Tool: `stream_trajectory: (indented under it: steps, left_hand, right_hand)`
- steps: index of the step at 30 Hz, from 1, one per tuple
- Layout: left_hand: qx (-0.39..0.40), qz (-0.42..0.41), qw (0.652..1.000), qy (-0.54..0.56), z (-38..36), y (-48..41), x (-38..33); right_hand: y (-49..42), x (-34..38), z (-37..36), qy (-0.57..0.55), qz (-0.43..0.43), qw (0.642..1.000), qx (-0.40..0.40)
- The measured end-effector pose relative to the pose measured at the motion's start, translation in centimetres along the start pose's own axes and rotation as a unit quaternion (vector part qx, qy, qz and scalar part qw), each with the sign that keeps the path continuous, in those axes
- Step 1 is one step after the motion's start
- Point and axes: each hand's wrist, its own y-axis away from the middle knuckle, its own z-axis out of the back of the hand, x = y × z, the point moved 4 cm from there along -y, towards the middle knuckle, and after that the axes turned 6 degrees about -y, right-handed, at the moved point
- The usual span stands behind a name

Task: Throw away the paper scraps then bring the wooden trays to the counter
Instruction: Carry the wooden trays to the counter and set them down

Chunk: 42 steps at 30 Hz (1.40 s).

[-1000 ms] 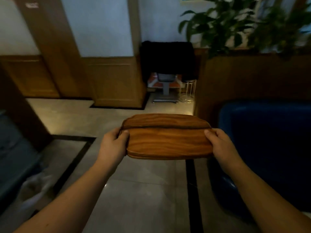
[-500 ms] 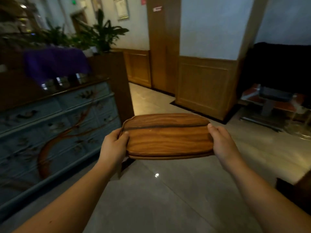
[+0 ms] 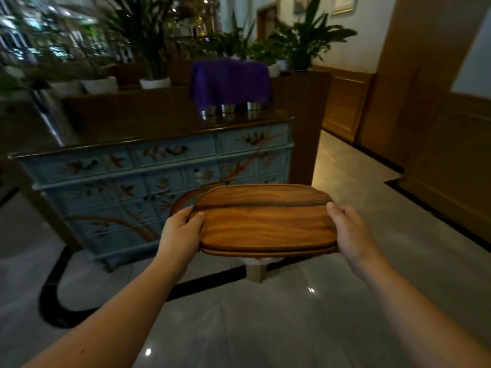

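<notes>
I hold a stack of oval wooden trays [image 3: 265, 221] level in front of me at chest height, above the tiled floor. My left hand [image 3: 180, 235] grips the stack's left end with the thumb on top. My right hand [image 3: 350, 229] grips the right end the same way. A second tray's rim shows under the top one. Ahead stands a counter [image 3: 164, 128] with a dark glossy wooden top and a pale blue painted drawer front. No paper scraps are visible.
A purple cloth [image 3: 229, 81] covers metal containers on the counter's right part. Potted plants [image 3: 308, 41] line the ledge behind. A small beige bin [image 3: 256, 269] stands on the floor below the trays. Wood-panelled walls [image 3: 451, 128] rise to the right, with grey tiled floor [image 3: 265, 328] between.
My view has swung left: the blue chair and black-draped stand have gone out of sight, and the blue counter now stands straight ahead and closer. Both hands keep the same grip on the trays.
</notes>
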Motion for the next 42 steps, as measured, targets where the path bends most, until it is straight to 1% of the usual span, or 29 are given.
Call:
stream_trajectory:
  steps: [4,11,13,16,21,25,28,31,35,39,42]
  left_hand:
    - [-0.025,0.004,1.000,0.003,4.2,-6.8,1.7]
    - [-0.050,0.007,0.999,0.000,13.3,-20.4,2.9]
    - [-0.047,0.002,0.999,-0.004,15.0,-22.7,2.8]
    - [-0.061,0.002,0.998,-0.012,17.4,-27.2,2.9]
    - [-0.080,0.006,0.997,-0.019,19.2,-34.5,3.7]
    - [-0.101,0.006,0.995,-0.021,19.6,-42.0,4.2]
    - [-0.109,0.002,0.994,-0.029,19.9,-47.8,4.2]
    - [-0.135,0.002,0.990,-0.039,20.6,-53.6,3.4]
    - [-0.171,0.004,0.983,-0.061,22.3,-61.6,2.4]
    - [-0.199,0.000,0.976,-0.084,24.6,-67.9,2.4]
    - [-0.195,0.014,0.977,-0.088,26.0,-72.3,3.4]
  right_hand:
    - [-4.9,0.7,-8.2,0.011,0.020,0.999,0.037]
    - [-14.9,3.5,-23.5,0.049,0.022,0.994,0.094]
    - [-16.5,4.5,-26.2,0.047,0.028,0.993,0.101]
    - [-19.7,5.2,-30.8,0.040,0.011,0.993,0.109]
    - [-25.0,6.0,-37.0,0.030,0.025,0.992,0.118]
    - [-32.1,5.8,-42.4,0.009,0.024,0.992,0.125]
    - [-37.7,6.1,-46.4,-0.009,0.027,0.989,0.146]
    - [-43.3,7.2,-50.4,-0.024,0.032,0.984,0.174]
    - [-51.1,9.9,-56.4,-0.004,0.053,0.976,0.209]
    - [-56.1,11.9,-61.9,0.020,0.064,0.969,0.238]
    - [-59.2,12.0,-65.9,0.045,0.063,0.964,0.255]
